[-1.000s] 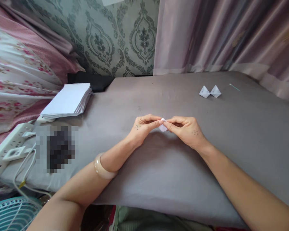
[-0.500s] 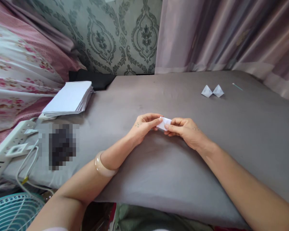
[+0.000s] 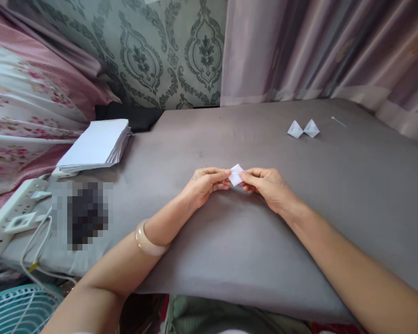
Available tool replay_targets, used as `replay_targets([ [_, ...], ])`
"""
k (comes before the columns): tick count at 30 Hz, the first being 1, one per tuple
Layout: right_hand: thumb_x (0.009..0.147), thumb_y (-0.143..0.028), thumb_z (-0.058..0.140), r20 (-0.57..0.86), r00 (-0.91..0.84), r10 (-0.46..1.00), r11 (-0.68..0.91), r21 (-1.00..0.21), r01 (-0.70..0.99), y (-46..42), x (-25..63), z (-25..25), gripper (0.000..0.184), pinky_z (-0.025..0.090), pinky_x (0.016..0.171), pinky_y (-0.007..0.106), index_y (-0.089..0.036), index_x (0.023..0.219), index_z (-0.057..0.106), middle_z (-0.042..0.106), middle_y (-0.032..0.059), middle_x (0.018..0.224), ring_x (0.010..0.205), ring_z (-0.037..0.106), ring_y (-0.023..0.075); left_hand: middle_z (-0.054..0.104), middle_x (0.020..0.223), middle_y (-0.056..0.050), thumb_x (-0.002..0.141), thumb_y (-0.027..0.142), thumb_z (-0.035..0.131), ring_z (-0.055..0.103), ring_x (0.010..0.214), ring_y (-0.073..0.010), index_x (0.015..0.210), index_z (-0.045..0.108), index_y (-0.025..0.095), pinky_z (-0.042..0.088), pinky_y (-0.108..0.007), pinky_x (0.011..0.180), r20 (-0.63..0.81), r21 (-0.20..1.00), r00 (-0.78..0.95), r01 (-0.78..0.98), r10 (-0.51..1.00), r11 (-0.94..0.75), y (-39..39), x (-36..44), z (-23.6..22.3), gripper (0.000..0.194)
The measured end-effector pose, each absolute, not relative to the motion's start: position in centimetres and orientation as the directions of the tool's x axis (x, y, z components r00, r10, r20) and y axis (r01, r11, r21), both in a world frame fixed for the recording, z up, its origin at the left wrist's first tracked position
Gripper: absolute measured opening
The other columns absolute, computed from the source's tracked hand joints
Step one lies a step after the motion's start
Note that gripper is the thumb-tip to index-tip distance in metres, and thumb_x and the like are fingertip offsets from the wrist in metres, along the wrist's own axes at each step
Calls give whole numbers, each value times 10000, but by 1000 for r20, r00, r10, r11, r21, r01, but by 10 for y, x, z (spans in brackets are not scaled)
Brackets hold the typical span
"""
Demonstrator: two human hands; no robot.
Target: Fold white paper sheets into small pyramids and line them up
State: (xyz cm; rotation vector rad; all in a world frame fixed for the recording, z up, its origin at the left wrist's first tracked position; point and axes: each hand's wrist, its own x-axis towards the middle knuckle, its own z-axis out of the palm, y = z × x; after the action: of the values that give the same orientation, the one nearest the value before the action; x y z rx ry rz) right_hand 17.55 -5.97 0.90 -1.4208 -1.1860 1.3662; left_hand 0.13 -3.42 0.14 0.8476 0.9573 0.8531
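A small folded piece of white paper (image 3: 235, 175) is held between my two hands, one corner pointing up like a diamond. My left hand (image 3: 209, 182) pinches its left corner, thumb on top. At the opposite corner my right hand (image 3: 263, 183) grips it between thumb and fingers. The fingertips behind the paper are partly hidden. Farther back to the right, two folded white paper pieces (image 3: 303, 129) sit side by side on the grey cloth, their points up and their near corners meeting or almost meeting.
A stack of white paper (image 3: 94, 142) lies at the left, before a black flat item (image 3: 135, 118). Nearer are a white power strip (image 3: 7, 225) with cables and a blurred-out dark object (image 3: 88, 213). A thin stick (image 3: 339, 122) lies far right. A fan (image 3: 17, 308) stands lower left.
The paper in my hands has turned so that a corner now points up. My fingers have shifted to its left and right corners. The view has moved slightly.
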Motion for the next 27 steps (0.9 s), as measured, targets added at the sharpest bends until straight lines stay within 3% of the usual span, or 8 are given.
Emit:
replay_targets([
  [3,722,-419,690,-187,-168,968,-115,-923,367,-52,192,10,239,394,538,260,-185,677,685,624,9,618,555,495,111,659,730,-48,706,213,760,601,653,-98,861,692,94,510,-246,700,-279,938,389,-84,878,335,-35,-1,0,207],
  [7,816,-377,574,-163,-300,940,82,-744,663,-39,211,11,218,375,587,289,-208,724,676,643,21,675,627,530,156,659,895,-50,806,189,623,606,786,-131,1076,663,178,505,-278,774,41,992,440,87,897,-88,-37,-2,-4,272],
  [10,879,-350,484,-128,-377,917,233,-594,770,-31,211,11,239,393,665,306,-215,790,659,663,44,786,745,575,196,641,1052,-79,822,138,552,599,923,-177,1013,697,210,478,-321,867,253,845,488,309,835,-437,-35,-3,-9,250],
  [13,933,-312,397,-9,-441,897,366,-543,756,-27,203,6,272,412,816,327,-199,950,644,654,84,972,925,590,220,622,1157,-91,830,115,538,565,1050,-219,1020,693,216,439,-369,955,365,628,602,405,711,-665,-29,-7,-14,265],
  [16,952,-290,370,78,-458,886,427,-525,737,-24,194,-2,296,416,884,335,-191,1055,629,629,92,1038,988,587,217,633,1144,-100,864,129,526,571,1039,-219,1066,660,193,459,-373,938,358,507,661,455,660,-732,-22,-11,-19,251],
  [20,924,-320,467,167,-365,916,397,-510,763,-25,188,-13,274,457,846,335,-196,1128,601,591,92,1113,949,604,209,646,1091,-104,905,176,511,595,996,-205,1034,654,154,488,-343,904,353,430,670,504,653,-749,-17,-13,-23,194],
  [24,910,-280,495,228,-325,918,396,-493,775,-34,190,-17,189,481,805,330,-193,1013,627,602,81,1067,870,613,191,659,1057,-95,922,218,510,608,958,-194,985,671,153,496,-330,885,349,394,688,508,636,-766,-17,-12,-24,185],
  [27,908,-168,435,243,-403,882,471,-452,758,-44,195,-17,233,470,856,332,-194,1002,646,640,71,1032,959,611,203,670,1038,-86,915,275,542,607,949,-196,969,683,161,500,-332,874,336,385,694,516,637,-765,-18,-12,-23,189],
])
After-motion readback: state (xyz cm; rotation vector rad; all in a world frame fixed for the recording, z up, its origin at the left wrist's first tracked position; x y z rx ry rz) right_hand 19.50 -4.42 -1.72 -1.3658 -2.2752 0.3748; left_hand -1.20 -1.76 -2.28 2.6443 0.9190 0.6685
